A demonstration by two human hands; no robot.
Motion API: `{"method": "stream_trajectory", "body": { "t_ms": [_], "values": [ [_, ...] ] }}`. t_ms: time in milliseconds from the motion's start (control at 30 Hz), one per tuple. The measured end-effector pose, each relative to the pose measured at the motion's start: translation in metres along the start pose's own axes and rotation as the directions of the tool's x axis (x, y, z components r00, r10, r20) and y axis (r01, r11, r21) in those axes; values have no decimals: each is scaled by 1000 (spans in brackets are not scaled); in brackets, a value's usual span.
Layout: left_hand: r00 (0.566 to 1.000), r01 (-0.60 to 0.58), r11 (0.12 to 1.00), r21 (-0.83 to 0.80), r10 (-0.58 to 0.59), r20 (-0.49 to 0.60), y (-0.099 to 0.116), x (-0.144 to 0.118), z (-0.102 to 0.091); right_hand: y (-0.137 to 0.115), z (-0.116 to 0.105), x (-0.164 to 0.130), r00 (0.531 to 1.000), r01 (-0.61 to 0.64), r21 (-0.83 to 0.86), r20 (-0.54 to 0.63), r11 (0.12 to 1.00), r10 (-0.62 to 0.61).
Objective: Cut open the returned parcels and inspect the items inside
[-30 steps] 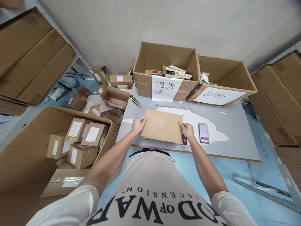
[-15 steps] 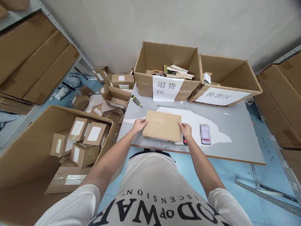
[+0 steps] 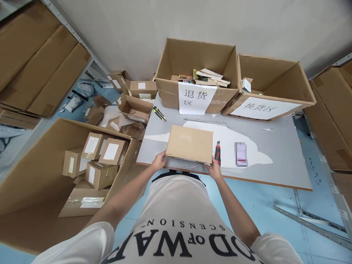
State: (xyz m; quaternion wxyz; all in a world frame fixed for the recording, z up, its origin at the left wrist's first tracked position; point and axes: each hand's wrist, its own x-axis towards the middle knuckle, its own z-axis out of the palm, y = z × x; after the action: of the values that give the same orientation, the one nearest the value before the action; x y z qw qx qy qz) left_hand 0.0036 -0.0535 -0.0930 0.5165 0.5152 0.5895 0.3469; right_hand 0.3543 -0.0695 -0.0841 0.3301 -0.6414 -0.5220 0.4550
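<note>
A closed brown cardboard box (image 3: 190,142) is at the near edge of the grey table (image 3: 280,146), between my two hands. My left hand (image 3: 159,160) grips its near left corner, fingers partly hidden by the box. At the near right corner my right hand (image 3: 213,169) holds it, with the fingertips under or behind the cardboard. Just right of the box lies a red and black utility knife (image 3: 217,153), blade pointing away from me. Farther right rests a phone (image 3: 241,154) with a blurred screen.
A yellow and black utility knife (image 3: 159,114) lies at the table's far left. Two open cartons with paper signs, one holding books (image 3: 210,77), stand at the back. On my left, a large open carton (image 3: 24,190) contains several small parcels (image 3: 110,151). Metal rails (image 3: 310,222) lie lower right.
Both hands have slid toward me along the box's sides to its near corners. The red utility knife now shows fully beside the box. The view has shifted slightly.
</note>
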Motion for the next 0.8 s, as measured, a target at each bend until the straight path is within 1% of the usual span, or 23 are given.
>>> {"method": "stream_trajectory", "body": {
  "t_ms": [67,167,233,300,400,533,667,800],
  "values": [
    [998,-54,996,69,51,34,-5,-4,6,-2,8,-3,1000,-20,46,-10,999,20],
    [998,-59,995,85,60,-8,-7,-3,14,-5,16,-3,997,-42,118,-57,992,49],
    [998,-61,994,87,62,-16,-6,-2,17,-8,16,-3,997,-46,143,-57,989,54],
    [998,-63,994,85,65,-22,0,-2,16,-11,11,-1,998,-53,151,-31,987,58],
    [997,-71,990,122,75,-29,19,-2,12,-21,-1,4,999,-38,129,1,991,38],
    [992,-99,968,232,114,-50,59,1,4,-48,-21,16,999,24,-5,-41,1000,-24],
    [979,-65,915,398,135,-150,95,13,-1,-85,-34,32,990,58,-213,-112,975,-83],
    [962,-9,874,486,141,-236,116,31,-2,-116,-38,49,983,31,-348,-158,937,-91]
  ]
}}
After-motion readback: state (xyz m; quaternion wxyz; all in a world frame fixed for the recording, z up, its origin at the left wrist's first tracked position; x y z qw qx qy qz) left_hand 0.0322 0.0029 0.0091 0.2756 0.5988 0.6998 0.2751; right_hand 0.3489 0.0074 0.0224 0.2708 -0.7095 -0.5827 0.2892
